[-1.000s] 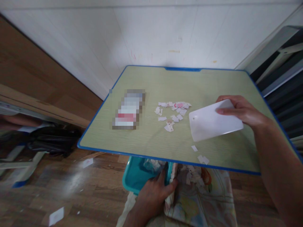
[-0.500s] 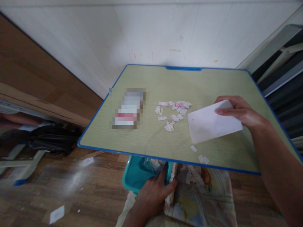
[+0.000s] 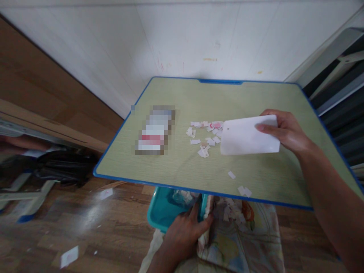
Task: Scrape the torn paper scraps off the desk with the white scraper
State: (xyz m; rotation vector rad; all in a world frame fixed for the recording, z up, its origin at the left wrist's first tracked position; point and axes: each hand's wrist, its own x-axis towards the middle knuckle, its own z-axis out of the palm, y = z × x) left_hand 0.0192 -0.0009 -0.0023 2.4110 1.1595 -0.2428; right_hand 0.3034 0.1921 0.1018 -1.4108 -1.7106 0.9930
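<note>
My right hand (image 3: pixel 287 131) pinches a white card (image 3: pixel 247 138) with a small hole in one corner, thumb on top and fingers beneath. The card is held over the table (image 3: pixel 250 98), its left end covering part of a pile of torn paper scraps (image 3: pixel 210 141), some marked pink. A few loose scraps (image 3: pixel 243 190) lie near the table's front edge. Below that edge, my left hand (image 3: pixel 186 231) grips the rim of a teal basin (image 3: pixel 156 210), thumb against the patterned cloth (image 3: pixel 227 246) beside it. Crumpled plastic (image 3: pixel 182 198) shows inside the basin.
A blurred-out phone-like object (image 3: pixel 155 131) lies on the table's left. More scraps (image 3: pixel 233 210) rest on the cloth, and paper pieces (image 3: pixel 69 256) are on the wooden floor. A cardboard box (image 3: pixel 51 72) stands left; a white wall (image 3: pixel 182 38) is behind.
My right hand has moved the white card slightly left and up, turning it nearer level, so it now covers the right side of the scrap pile. My left hand stays put.
</note>
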